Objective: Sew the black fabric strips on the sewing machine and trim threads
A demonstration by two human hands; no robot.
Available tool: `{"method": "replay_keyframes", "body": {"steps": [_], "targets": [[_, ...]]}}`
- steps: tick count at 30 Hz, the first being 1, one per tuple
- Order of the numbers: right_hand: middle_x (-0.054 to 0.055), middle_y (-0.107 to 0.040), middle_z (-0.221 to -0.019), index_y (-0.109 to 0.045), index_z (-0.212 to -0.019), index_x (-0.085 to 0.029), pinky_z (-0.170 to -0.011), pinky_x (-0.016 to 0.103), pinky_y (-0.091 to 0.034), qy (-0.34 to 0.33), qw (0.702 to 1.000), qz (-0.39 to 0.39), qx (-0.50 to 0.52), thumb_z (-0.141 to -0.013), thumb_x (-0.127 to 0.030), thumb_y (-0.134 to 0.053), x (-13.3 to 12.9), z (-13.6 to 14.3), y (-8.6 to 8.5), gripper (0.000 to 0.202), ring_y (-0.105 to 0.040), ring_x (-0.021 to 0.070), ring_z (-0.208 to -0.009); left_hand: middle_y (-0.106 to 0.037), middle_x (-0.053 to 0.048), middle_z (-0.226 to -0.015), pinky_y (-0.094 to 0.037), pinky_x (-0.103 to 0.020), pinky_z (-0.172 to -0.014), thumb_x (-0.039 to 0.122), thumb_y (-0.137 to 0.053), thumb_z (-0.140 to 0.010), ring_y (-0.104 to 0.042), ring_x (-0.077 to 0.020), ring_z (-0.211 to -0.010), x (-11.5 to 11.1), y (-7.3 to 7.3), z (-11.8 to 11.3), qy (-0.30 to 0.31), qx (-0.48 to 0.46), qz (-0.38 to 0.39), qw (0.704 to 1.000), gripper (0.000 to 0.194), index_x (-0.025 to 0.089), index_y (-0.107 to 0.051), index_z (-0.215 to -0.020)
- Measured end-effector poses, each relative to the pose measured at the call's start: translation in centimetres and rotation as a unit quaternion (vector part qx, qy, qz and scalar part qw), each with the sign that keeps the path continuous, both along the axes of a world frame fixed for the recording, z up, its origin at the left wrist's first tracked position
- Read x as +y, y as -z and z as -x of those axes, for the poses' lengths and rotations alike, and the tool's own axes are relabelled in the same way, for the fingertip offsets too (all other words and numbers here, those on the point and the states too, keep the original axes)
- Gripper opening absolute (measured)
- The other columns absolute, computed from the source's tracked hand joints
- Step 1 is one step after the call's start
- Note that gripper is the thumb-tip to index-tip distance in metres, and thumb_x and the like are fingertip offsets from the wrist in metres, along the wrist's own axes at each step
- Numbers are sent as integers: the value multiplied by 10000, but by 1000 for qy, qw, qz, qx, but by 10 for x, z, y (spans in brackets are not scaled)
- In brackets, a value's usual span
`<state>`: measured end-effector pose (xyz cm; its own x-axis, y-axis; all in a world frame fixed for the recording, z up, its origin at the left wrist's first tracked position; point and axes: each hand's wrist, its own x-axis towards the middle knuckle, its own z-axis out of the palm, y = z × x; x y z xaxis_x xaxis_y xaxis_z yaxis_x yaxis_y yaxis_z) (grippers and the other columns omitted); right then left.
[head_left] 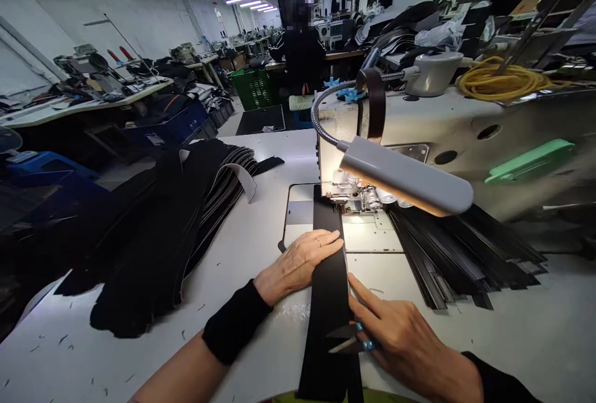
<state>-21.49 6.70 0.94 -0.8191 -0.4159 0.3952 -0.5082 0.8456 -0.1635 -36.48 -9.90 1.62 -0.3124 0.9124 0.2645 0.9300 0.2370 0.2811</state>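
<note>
A long black fabric strip [326, 303] runs from the table's front edge up under the presser foot of the sewing machine [342, 201]. My left hand [305, 257] lies flat on the strip just short of the foot, its fingers stretched across it. Beside the strip's right edge is my right hand [395, 328], the index finger extended along that edge. Its lower fingers are closed around thread snips [347, 338] with blue on the handles; the blades point left over the strip. A second narrow black strip [354, 378] shows along the right edge near the front.
On the left of the table lies a stack of black fabric pieces [153, 223]. Several narrow dark strips [447, 254] fan out at the right. A grey lamp [405, 176] lights the needle area. Farther back sits a person [302, 49] near a green crate [252, 88].
</note>
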Motion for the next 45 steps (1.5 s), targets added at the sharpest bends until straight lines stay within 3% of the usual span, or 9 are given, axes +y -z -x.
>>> {"method": "replay_keyframes", "body": {"steps": [12,24,31,38,41,45], "targets": [[219,-541,-1204,-547,-1087,-57,-416,251,-393,1,1000,13,20,-821,-52,-315,0,1,0,353,-514,104,-466,-549,-84,-1233,-387,-309,-1016,207,-406,-903,-468,-165,-1172,1,0,1,7,-4,-7,1000,289,160,-504,-1170],[216,-521,-1227,-525,-1161,-26,-405,252,-408,1,1000,3,4,-773,-31,-292,-1,1,1,453,-502,107,-448,-494,-98,-1303,-312,-293,-1081,199,-425,-896,-417,-156,-1232,-1,0,-1,7,-12,11,1000,352,121,-459,-1238],[238,-492,-1247,-545,-1137,-31,-446,230,-454,-3,1000,11,-4,-845,-46,-290,-1,1,3,388,-596,121,-559,-443,-81,-1352,-269,-312,-1108,222,-379,-911,-367,-147,-1271,-1,-4,-1,-1,-32,50,998,393,146,-398,-1296],[217,-531,-1210,-585,-1084,-44,-435,239,-460,37,999,-8,32,-910,-149,-326,-2,4,7,329,-645,160,-618,-368,-137,-1394,-255,-400,-1103,236,-376,-901,-323,-214,-1299,0,-13,-6,-10,-26,110,994,445,105,-343,-1325],[210,-543,-1198,-595,-1070,-45,-421,231,-437,35,999,-12,34,-917,-147,-318,-3,4,5,332,-647,156,-639,-417,-125,-1364,-260,-379,-1103,232,-386,-897,-353,-192,-1282,-4,-10,-6,15,-32,90,995,400,122,-402,-1282],[190,-572,-1167,-606,-1059,-47,-392,235,-414,47,997,-13,57,-914,-144,-318,-2,4,5,336,-579,109,-480,-456,-125,-1333,-287,-343,-1093,201,-365,-903,-367,-163,-1273,-11,-4,-10,29,-30,51,998,373,114,-420,-1262]]}}
